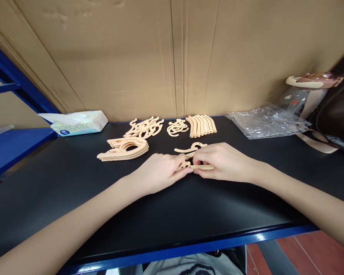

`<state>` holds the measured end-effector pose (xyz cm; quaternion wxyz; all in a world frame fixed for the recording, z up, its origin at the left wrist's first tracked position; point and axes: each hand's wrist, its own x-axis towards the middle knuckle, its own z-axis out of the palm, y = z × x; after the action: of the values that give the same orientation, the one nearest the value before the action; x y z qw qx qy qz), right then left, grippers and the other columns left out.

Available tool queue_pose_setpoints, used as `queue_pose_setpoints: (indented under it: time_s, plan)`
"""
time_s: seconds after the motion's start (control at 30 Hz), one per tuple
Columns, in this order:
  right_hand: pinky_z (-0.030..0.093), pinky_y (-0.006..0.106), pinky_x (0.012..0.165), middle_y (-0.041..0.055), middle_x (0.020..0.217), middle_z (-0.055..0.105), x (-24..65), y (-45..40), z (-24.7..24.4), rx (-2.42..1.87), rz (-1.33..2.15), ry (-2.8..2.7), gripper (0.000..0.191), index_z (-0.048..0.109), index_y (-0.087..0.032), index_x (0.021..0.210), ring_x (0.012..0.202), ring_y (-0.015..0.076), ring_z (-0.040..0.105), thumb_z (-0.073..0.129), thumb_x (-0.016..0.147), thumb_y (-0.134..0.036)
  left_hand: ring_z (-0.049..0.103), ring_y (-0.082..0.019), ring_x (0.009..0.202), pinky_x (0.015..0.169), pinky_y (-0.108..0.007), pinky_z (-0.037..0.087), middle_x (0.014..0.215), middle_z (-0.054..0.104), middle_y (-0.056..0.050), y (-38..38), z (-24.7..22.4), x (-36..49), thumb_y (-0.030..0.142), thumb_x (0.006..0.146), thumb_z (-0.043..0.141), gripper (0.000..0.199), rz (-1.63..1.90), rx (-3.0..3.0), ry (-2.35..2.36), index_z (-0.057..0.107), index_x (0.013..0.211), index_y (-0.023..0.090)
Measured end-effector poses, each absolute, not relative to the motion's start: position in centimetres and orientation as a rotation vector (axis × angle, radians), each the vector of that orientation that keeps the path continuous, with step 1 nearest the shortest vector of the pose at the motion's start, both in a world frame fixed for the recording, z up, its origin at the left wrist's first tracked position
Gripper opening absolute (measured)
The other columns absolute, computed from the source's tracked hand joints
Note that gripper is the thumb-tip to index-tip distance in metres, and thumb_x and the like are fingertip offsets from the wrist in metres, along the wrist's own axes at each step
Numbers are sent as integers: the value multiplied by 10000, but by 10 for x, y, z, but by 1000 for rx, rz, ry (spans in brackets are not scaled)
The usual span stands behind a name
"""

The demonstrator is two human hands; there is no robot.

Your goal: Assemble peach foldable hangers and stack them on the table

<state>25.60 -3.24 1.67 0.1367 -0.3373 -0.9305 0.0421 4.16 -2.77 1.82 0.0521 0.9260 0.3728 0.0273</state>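
Note:
At the middle of the black table, my left hand (162, 172) and my right hand (223, 162) meet fingertip to fingertip. My right fingers pinch a slim beige plastic hanger arm (205, 167). The left fingers close around a beige hanger piece (184, 165), which touches the arm's inner end; the fingers partly hide this joint. Just behind the hands lies a loose beige part with a curved hook (197, 146), and another short beige piece (190, 155) shows between them.
Folded hangers (123, 152) are stacked left of the hands. Behind lie a pile of hanger pieces (145, 128), loose hooks (177, 126) and a row of hanger arms (201, 125). A tissue pack (78, 123) is left; a plastic bag (266, 122) and bottle (315, 82) stand right.

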Motion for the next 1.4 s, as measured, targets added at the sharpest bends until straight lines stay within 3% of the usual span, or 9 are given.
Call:
queue_pose_setpoints:
  time_s: [0.53, 1.07, 1.4]
  plan:
    - [328, 247, 602, 13, 778, 594, 255, -35, 17, -921, 62, -2691, 120, 536, -178, 776, 714, 145, 533, 549, 895, -194, 672, -223, 709, 556, -276, 411, 888, 708, -37, -28, 18, 43, 455, 987, 424, 328, -6, 2882, 1182, 558, 1063, 165]
    - [409, 297, 761, 6, 789, 579, 253, -31, 15, -840, 71, -2657, 123, 525, -185, 757, 727, 149, 512, 573, 868, -168, 670, -230, 705, 551, -281, 413, 863, 693, -27, -27, 15, 43, 455, 995, 394, 314, -3, 2887, 1183, 545, 972, 180]
    - [393, 274, 716, 1, 785, 564, 254, -30, 13, -811, 148, -2627, 128, 517, -185, 776, 726, 143, 499, 557, 895, -164, 672, -255, 651, 494, -284, 361, 788, 688, -43, -28, 15, 43, 439, 1010, 353, 333, -95, 2954, 1194, 531, 972, 159]
